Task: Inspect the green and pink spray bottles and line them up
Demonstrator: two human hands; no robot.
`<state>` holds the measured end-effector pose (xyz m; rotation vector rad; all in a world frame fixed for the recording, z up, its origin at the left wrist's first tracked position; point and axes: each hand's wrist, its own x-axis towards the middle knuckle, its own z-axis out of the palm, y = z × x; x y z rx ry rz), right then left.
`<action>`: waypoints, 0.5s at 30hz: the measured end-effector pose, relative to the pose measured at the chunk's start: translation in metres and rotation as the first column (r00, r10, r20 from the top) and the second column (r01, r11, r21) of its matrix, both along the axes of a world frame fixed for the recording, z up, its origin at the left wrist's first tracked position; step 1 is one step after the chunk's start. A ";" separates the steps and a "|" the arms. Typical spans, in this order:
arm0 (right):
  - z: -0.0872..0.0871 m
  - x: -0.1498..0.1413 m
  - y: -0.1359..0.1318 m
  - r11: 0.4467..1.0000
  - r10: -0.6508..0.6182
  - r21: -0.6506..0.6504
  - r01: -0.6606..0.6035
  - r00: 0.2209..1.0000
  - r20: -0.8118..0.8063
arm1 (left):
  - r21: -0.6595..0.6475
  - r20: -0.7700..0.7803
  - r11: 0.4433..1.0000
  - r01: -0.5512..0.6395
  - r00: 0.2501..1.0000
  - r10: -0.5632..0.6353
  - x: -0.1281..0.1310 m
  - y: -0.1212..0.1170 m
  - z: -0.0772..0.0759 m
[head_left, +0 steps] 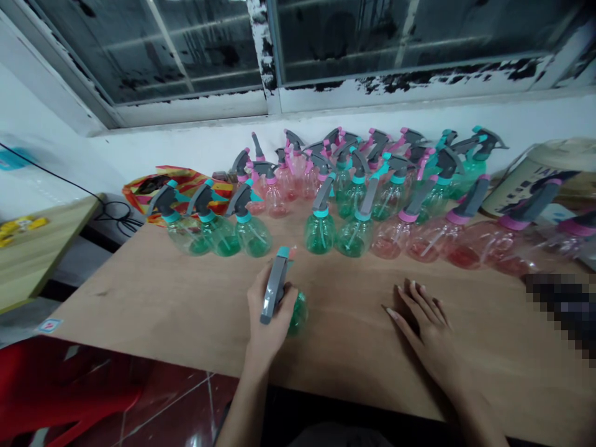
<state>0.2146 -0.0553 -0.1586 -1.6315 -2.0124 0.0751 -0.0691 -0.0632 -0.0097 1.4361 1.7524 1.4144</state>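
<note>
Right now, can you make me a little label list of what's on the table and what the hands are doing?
left hand: gripping a green spray bottle
right hand: empty, palm down, fingers spread
left row: three green bottles
right row: two green bottles, then pink ones
behind: more pink and green bottles, near the wall

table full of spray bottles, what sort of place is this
Perhaps a small workshop or packing room, though it could be a plain room used for that. Rows of matching green and pink spray bottles crowd a bare wooden table, and the window frame behind looks badly worn.
</note>
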 end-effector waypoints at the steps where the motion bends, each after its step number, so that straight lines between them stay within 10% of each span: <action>1: 0.000 0.000 0.000 1.000 0.000 -0.002 0.000 1.000 -0.002 | -0.010 0.003 0.999 0.035 0.999 -0.035 -0.001 0.000 0.001; 6: -0.002 0.002 0.001 1.000 0.000 0.008 0.000 1.000 -0.013 | -0.042 0.032 0.980 0.197 0.980 -0.195 -0.006 0.000 0.002; 15: 0.001 0.002 0.001 1.000 -0.006 0.016 0.006 1.000 0.004 | -0.011 0.071 0.994 0.109 0.992 -0.108 -0.006 0.008 -0.004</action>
